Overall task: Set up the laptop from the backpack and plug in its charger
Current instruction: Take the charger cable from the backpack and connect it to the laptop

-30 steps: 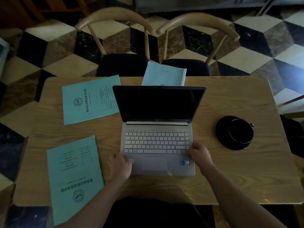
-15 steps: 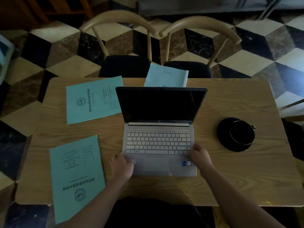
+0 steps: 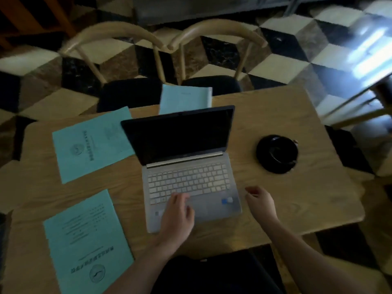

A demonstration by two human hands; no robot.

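Brushed silver laptop (image 3: pixel 191 179), opened with its black screen dark, is set near the middle of the pale wood-grain tabletop (image 3: pixel 297 198). The left hand (image 3: pixel 177 217) is laid empty on its palm rest, fingers loosely spread; the right hand (image 3: pixel 262 201) is held just beside its right edge, loosely curled and empty. Three teal paper booklets (image 3: pixel 93 143) lie left of and behind the laptop, their print blurred. A round black saucer (image 3: pixel 276 153) sits well right.

Head view looks steeply down, close over the table (image 3: pixel 297 209)
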